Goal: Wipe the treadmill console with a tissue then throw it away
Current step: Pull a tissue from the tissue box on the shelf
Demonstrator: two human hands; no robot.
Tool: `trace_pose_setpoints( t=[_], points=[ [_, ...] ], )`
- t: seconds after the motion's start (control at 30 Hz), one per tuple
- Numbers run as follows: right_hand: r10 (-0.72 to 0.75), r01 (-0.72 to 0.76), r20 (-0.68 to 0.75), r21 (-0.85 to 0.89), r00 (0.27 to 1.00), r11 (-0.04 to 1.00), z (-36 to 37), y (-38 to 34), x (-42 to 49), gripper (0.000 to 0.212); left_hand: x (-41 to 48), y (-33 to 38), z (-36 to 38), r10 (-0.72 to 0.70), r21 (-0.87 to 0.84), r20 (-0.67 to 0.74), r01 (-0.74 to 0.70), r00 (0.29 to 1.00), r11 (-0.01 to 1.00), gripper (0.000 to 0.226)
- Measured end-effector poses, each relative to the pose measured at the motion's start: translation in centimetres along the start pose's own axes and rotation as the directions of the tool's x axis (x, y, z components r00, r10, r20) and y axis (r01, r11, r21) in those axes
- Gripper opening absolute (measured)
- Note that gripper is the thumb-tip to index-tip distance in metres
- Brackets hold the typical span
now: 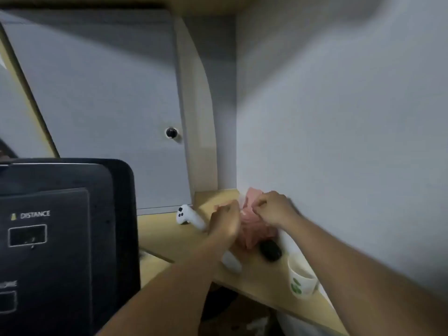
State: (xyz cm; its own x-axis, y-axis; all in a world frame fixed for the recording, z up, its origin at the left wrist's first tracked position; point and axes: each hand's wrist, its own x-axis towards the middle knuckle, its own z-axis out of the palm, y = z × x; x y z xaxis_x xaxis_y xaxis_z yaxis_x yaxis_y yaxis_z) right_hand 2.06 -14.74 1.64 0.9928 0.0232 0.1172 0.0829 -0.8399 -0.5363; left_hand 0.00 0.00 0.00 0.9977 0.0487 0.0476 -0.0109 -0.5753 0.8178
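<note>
Left hand [224,218]: it reaches over the table, fingers curled in against the pink pack; the picture is blurred by motion, so I cannot tell if the fingers really hold something or only touch it.
Right hand [272,209]: it sits on the upper part of the pink pack, fingers bent and pinched together on the pink material; the exact grip is soft and unclear.
Pink pack [254,229]: a crumpled pink thing against the white wall, between the two hands; it looks like a tissue pack, but no separate tissue can be made out. Both hands cover its upper part.
Treadmill console [60,238]: black, at the lower left, well apart from the hands; its left and lower sides are cut off by the frame. The word DISTANCE is readable above a small dark window; a second label lower down is too blurred to read.
Table [167,236]: light wood, it runs along the wall; its near end goes out of the picture at the bottom right.
White controller [188,215]: it lies on the table just left of the left hand; its handle is partly hidden behind that hand.
White object [231,261]: under the left forearm, mostly hidden, I cannot say what it is.
Black object [270,249]: dark and rounded, just below the pink pack, blurred.
Cup [301,281]: white with green marks, near the table edge, partly covered by the right forearm.
Cabinet knob [171,132]: a dark round knob on the grey door behind.
</note>
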Motion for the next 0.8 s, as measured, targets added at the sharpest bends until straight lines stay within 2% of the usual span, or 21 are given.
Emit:
trace_pose_setpoints(
  t=[0.07,0.17,0.23,0.3,0.33,0.4,0.5,0.57,0.63,0.73,0.8],
  points=[
    [-0.020,0.021,0.027,-0.033,0.999,0.999,1.3,0.9,1.7,0.020,0.9,-0.6,1.9,0.038,0.169,0.072,-0.050,0.997,0.984,0.040],
    [-0.011,0.019,0.096,-0.075,0.995,0.997,3.8,1.8,4.8,0.023,2.4,-2.5,5.1,0.127,0.275,0.161,-0.168,0.979,0.947,0.023],
    [0.013,-0.002,0.098,-0.110,0.995,0.994,5.2,2.1,6.7,0.028,3.5,-4.0,6.7,0.147,0.357,0.154,-0.194,0.977,0.914,0.019],
    [0.025,-0.007,0.122,-0.150,0.992,0.989,6.3,2.3,8.2,0.042,4.2,-5.2,7.6,0.199,0.441,0.113,-0.229,0.973,0.868,0.018],
    [0.012,0.017,0.146,-0.195,0.989,0.981,6.7,2.3,8.6,0.043,4.4,-5.9,8.1,0.247,0.437,0.089,-0.261,0.965,0.861,0.016],
    [-0.034,0.085,0.179,-0.285,0.983,0.955,7.1,2.1,9.0,0.031,4.5,-6.8,8.5,0.311,0.424,0.050,-0.302,0.949,0.854,0.017],
    [-0.070,0.119,0.155,-0.334,0.985,0.935,7.0,1.8,9.0,0.020,4.4,-7.1,8.5,0.356,0.410,0.015,-0.331,0.934,0.850,0.020],
    [-0.079,0.139,0.190,-0.326,0.979,0.935,7.1,1.8,9.2,0.013,4.4,-7.1,8.5,0.349,0.386,0.008,-0.325,0.937,0.863,0.021],
    [-0.068,0.139,0.217,-0.330,0.974,0.934,7.4,1.9,9.6,0.024,4.4,-7.0,8.4,0.313,0.370,0.002,-0.292,0.950,0.882,0.019],
    [-0.043,0.119,0.216,-0.355,0.975,0.927,7.4,1.2,9.7,0.007,4.2,-6.9,8.2,0.314,0.384,-0.002,-0.289,0.949,0.877,0.019],
    [-0.053,0.146,0.248,-0.375,0.967,0.916,7.5,1.0,9.6,0.010,4.1,-6.5,8.0,0.316,0.393,-0.002,-0.290,0.949,0.873,0.018]
  ],
)
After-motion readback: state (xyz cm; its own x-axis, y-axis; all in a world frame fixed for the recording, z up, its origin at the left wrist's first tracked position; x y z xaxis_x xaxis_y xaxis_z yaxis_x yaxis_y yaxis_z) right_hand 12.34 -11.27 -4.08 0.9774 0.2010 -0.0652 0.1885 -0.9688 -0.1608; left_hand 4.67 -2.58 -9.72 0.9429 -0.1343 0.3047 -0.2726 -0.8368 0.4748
